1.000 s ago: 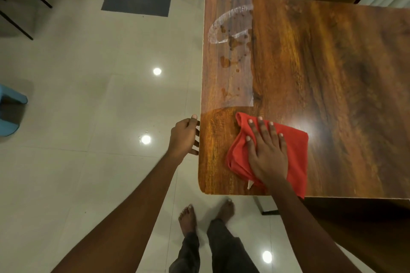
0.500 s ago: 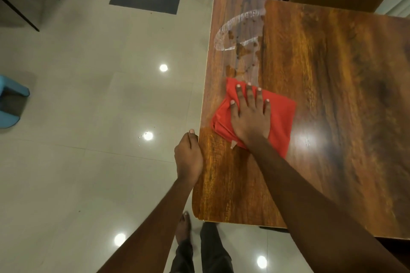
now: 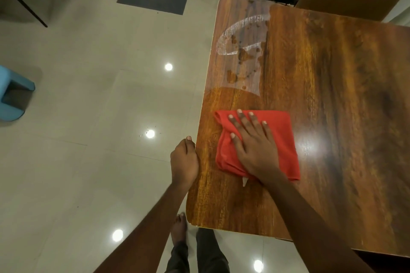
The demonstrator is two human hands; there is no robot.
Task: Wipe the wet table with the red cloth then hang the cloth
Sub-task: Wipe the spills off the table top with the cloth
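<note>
- The table (image 3: 332,95) has a glossy, dark wood-grain top with rounded corners.
- The wet patch (image 3: 241,51) sits at the far left end of the top: whitish smeared arcs, scattered drops and small pools.
- The red cloth (image 3: 286,139), folded to a rough square, lies flat near the left edge, nearer than the wet patch and clear of it. A small white tag (image 3: 244,181) pokes from its near edge, and the right hand (image 3: 255,150) presses flat on it.

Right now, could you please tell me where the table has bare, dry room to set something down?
The broad table right of the red cloth is bare, through to the far edge. The left strip is crowded: far wet patch, right hand pressing the cloth, left hand gripping the edge.
</note>
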